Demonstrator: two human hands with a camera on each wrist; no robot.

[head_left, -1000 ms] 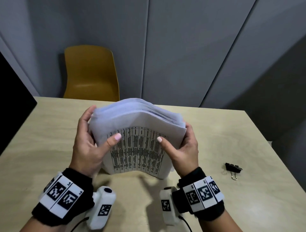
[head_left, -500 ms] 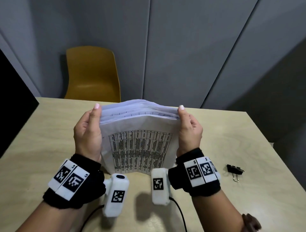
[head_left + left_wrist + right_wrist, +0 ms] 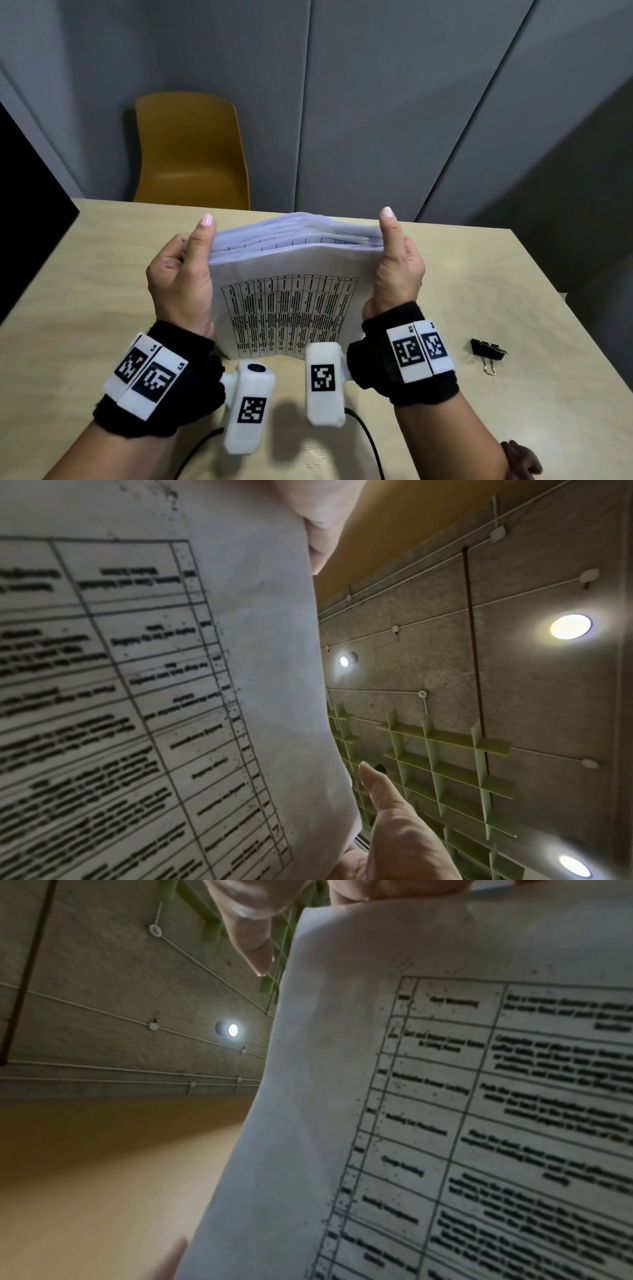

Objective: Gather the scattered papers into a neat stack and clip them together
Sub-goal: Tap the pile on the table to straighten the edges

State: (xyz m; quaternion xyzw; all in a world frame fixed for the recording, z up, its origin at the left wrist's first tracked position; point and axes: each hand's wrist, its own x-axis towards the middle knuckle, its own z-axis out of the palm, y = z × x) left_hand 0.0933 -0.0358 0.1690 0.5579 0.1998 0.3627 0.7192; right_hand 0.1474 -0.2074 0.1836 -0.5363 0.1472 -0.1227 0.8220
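Note:
A thick stack of white printed papers (image 3: 291,274) stands on its lower edge on the table, table-printed sheet facing me, top edges slightly fanned. My left hand (image 3: 181,274) holds its left side edge and my right hand (image 3: 397,274) holds its right side edge. Both thumbs point straight up beside the stack and the fingers wrap behind it. The left wrist view shows the sheet (image 3: 137,669) with my thumb (image 3: 387,804) at its edge. The right wrist view shows the sheet (image 3: 445,1096) and a finger (image 3: 250,934). A black binder clip (image 3: 486,349) lies to the right, untouched.
The light wooden table (image 3: 102,274) stretches around the stack. A yellow chair (image 3: 191,150) stands behind its far edge against grey wall panels. A dark object (image 3: 27,205) borders the table's left side. The table's right edge is near the clip.
My thumbs have come off the front sheet and now stand upright along the side edges. Both hands slid up the sides, and the bowed stack has straightened and stands more squarely.

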